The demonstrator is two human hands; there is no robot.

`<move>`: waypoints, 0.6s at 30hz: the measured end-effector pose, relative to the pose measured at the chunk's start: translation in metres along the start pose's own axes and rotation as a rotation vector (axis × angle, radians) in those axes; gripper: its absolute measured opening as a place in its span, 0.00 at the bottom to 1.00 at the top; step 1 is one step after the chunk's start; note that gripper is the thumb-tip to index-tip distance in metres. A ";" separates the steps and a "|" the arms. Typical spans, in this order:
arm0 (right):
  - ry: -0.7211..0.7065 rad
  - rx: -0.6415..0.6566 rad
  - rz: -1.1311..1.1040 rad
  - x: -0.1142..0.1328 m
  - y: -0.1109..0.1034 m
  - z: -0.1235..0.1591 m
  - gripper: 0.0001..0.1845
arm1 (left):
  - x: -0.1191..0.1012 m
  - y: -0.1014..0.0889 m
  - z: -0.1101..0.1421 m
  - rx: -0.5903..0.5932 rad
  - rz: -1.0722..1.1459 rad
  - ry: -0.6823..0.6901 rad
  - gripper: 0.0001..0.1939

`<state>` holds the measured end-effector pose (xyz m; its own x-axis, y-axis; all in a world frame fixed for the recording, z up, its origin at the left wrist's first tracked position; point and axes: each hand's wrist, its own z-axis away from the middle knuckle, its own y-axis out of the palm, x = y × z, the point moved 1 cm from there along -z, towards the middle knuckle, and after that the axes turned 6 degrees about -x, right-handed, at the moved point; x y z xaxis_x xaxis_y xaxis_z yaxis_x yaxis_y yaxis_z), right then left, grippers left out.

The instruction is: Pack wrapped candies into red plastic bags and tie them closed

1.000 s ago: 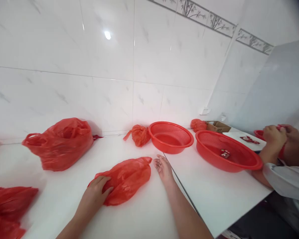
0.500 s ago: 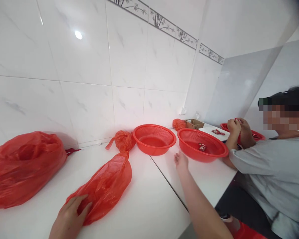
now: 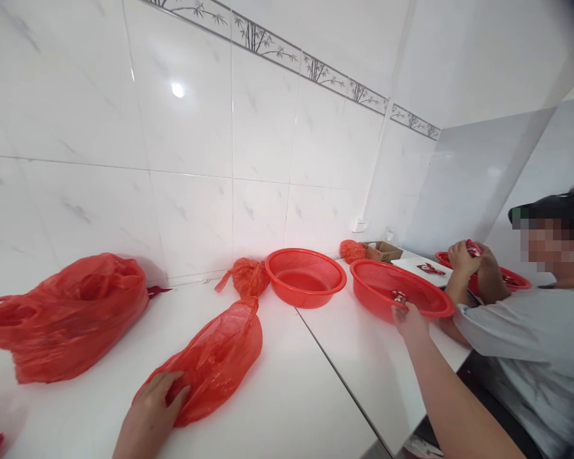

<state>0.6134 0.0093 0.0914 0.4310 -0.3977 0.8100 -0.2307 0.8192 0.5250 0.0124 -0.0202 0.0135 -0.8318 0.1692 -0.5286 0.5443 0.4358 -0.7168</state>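
My left hand (image 3: 155, 408) grips the near end of a thin red plastic bag (image 3: 220, 363) lying on the table, its fingers and thumb curled into the film around a small dark fold. To the right, my right hand (image 3: 410, 319) reaches out to a red plastic basket (image 3: 380, 311) and has its fingers closed at the near rim. A few small red-and-white wrapped pieces (image 3: 399, 296) lie inside this basket. A second red basket (image 3: 306, 298) stands to its left.
A bulky red bag (image 3: 81, 325) sits at the left, and a knotted red bag (image 3: 249, 278) by the wall. A cardboard box (image 3: 383, 252) stands behind the baskets. At the right, a person in a grey shirt (image 3: 530, 344) holds a red packet (image 3: 473, 248).
My right hand has moved right from beside the basket onto its near rim. My left hand stays on the bag. The view has shifted, and the co-worker's hands show a red packet more clearly.
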 end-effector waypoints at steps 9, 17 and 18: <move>-0.010 0.061 -0.120 0.039 0.003 0.042 0.06 | -0.005 -0.004 0.001 0.017 0.013 -0.012 0.15; 0.036 0.449 -0.168 0.055 0.022 0.148 0.08 | -0.003 -0.002 0.000 0.016 0.007 -0.001 0.14; 0.086 0.475 -0.152 0.053 0.024 0.164 0.08 | -0.004 -0.002 0.000 0.018 0.002 0.000 0.14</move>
<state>0.4876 -0.0598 0.1902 0.5559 -0.4463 0.7012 -0.5227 0.4683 0.7124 0.0145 -0.0222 0.0168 -0.8309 0.1703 -0.5297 0.5476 0.4191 -0.7242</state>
